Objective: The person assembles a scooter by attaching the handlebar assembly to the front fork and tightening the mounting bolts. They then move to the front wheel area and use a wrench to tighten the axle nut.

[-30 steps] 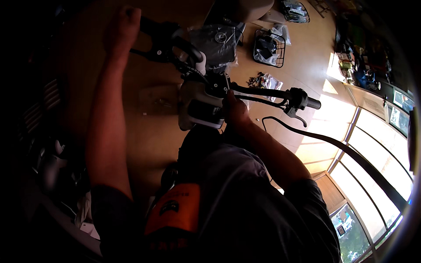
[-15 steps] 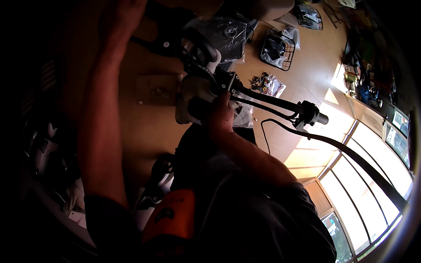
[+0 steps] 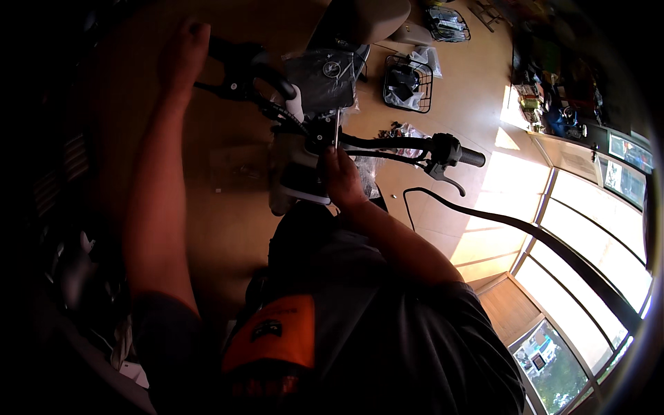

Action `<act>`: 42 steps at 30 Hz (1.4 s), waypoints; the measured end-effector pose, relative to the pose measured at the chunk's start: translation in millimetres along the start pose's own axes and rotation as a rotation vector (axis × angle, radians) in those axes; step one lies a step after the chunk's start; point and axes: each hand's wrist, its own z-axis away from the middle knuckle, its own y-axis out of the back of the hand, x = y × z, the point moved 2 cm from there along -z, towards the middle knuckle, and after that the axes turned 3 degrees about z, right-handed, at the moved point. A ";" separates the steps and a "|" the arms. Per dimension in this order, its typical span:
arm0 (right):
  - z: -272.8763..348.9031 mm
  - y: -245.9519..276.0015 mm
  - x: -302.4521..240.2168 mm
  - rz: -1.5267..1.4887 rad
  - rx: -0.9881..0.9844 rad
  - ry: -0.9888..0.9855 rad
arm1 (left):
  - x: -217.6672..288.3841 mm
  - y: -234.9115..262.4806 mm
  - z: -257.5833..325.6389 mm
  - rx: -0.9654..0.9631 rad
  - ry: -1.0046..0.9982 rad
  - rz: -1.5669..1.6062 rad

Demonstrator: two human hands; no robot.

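A handlebar (image 3: pixel 387 144) with black grips and cables spans the view in front of me. At the far left my left hand (image 3: pixel 185 59) is closed around the end of its left grip, mostly in shadow. My right hand (image 3: pixel 342 181) is closed on a thin silver rod-shaped tool (image 3: pixel 337 128) at the black stem clamp (image 3: pixel 319 133) in the middle. The part of the tool inside my fist is hidden. On the right side sit a switch housing (image 3: pixel 446 149), the right grip (image 3: pixel 473 158) and a brake lever (image 3: pixel 453 184).
Beyond the bar are a plastic-wrapped dark panel (image 3: pixel 321 83), a tan seat (image 3: pixel 377 19) and a black wire basket (image 3: pixel 427 86) holding bags. Another basket (image 3: pixel 448 26) stands farther off. Small parts in plastic (image 3: pixel 408 131) lie on the floor. Bright windows (image 3: pixel 588 242) fill the right side.
The handlebar has turned slightly: its right end is farther away, its left end nearer with my left hand. My right hand stays at the stem, and more of the tool shows. The view has shifted.
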 end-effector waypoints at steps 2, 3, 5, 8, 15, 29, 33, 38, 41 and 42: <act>1.9 16.8 9.1 -0.213 -0.110 -0.153 | 1.5 4.1 -4.6 0.015 -0.009 0.014; 2.3 23.1 13.9 -0.319 -0.165 -0.230 | 2.0 2.7 -3.5 -0.013 0.024 0.008; 15.0 37.9 4.5 -0.307 -0.227 -0.337 | 2.8 3.0 1.0 -0.064 0.098 -0.011; 28.6 50.0 13.7 -0.088 -0.225 -0.314 | -4.4 -0.1 3.2 -0.032 0.050 0.028; 15.6 67.1 54.4 0.230 -0.228 -0.366 | 2.7 5.3 5.4 -0.050 0.062 0.015; 13.2 82.9 36.1 0.345 -0.320 -0.320 | -0.8 1.6 9.1 -0.054 0.064 0.018; 4.5 78.8 43.9 0.442 -0.342 -0.037 | -10.4 -2.3 6.1 -0.065 0.022 -0.006; 4.9 85.8 24.3 0.429 -0.326 -0.186 | -39.6 -14.2 6.0 0.058 -0.081 -0.081; 10.8 89.2 22.2 0.316 -0.320 -0.296 | -29.6 -10.8 1.6 0.078 -0.200 -0.077; 11.3 92.0 25.4 0.359 -0.300 -0.322 | -17.3 -9.5 -0.5 0.048 -0.127 -0.043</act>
